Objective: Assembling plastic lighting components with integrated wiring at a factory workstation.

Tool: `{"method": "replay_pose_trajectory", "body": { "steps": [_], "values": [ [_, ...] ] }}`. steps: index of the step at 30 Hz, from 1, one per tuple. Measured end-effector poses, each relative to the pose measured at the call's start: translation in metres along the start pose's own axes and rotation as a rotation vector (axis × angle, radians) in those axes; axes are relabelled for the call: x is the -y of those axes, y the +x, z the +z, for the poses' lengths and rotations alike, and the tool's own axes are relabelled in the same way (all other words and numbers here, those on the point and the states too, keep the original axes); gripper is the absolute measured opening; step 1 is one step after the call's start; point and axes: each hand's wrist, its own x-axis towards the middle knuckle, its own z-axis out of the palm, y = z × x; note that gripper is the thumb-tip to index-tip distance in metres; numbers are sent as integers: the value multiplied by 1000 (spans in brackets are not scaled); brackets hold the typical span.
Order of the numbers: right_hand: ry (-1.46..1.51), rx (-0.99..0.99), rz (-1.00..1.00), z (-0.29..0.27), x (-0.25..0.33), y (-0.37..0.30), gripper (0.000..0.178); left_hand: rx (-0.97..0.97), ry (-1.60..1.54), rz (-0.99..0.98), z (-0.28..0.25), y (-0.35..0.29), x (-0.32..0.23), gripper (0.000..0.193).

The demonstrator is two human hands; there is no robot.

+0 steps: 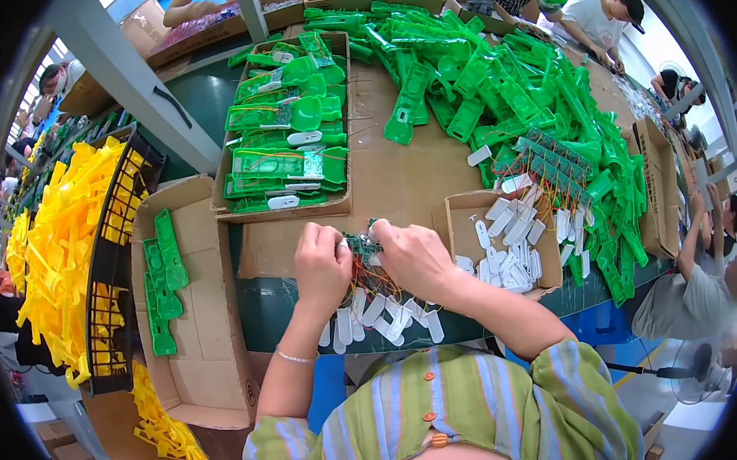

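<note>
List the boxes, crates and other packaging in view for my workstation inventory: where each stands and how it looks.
Shallow brown cardboard tray: centre back, holds wired green plastic housings.
Small open brown cardboard box: right of the hands, holds white plastic tabs.
Long open brown cardboard box: left, off the table, holds flat green plastic pieces.
Black plastic lattice crate: far left, holds yellow plastic parts.
Upright brown cardboard box: right table edge, beyond the green pile.

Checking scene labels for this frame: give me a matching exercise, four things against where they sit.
Things:
1. green plastic strips
2. yellow plastic parts
3. loose white tabs
4. small circuit board

Places:
A. black crate, far left
B. between both hands
C. open carton, left of the hands
D. small carton, right of the hands

Pairs: 1-C, 2-A, 3-D, 4-B
</note>
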Motion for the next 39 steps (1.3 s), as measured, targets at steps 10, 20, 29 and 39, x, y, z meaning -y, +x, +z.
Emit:
{"method": "replay_pose_trajectory", "body": {
  "steps": [10,20,29,39],
  "values": [
    [211,-271,-216,-52,-7,-9,44,-11,-505,275,-27,-4,-19,25],
    [117,-216,-301,-49,-18,-28,21,20,-273,394,-30,-5,-40,43],
    [319,-197,-106,-38,-4,-27,15,-137,-219,212,-26,-10,-44,17],
    [391,-205,-29,-15,-16,-22,14,33,-297,134,-15,-2,-38,25]
  ]
}}
